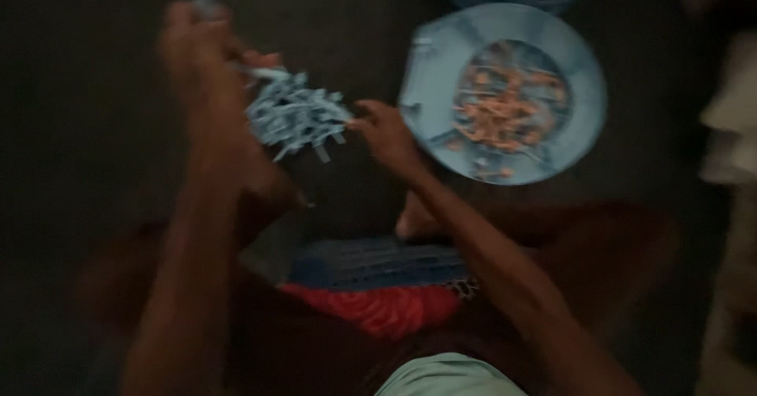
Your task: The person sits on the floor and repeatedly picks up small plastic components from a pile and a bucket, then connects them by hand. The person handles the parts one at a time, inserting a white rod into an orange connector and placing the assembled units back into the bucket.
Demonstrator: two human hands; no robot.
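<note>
Dim floor, blurred view. Left hand (197, 45) closed around a bundle (293, 116) of pale blue strips; right hand (386, 132) pinches its edge. Blue bowl (430, 89) of orange bits just right.

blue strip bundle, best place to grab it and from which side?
Grip the bundle of blue strips at its gathered upper-left end, coming from the left, where the left hand already closes on it. The strips fan loose toward the lower right, where the right hand touches the ends; that end would likely splay. The view is blurred, so finer detail is unclear.
</note>
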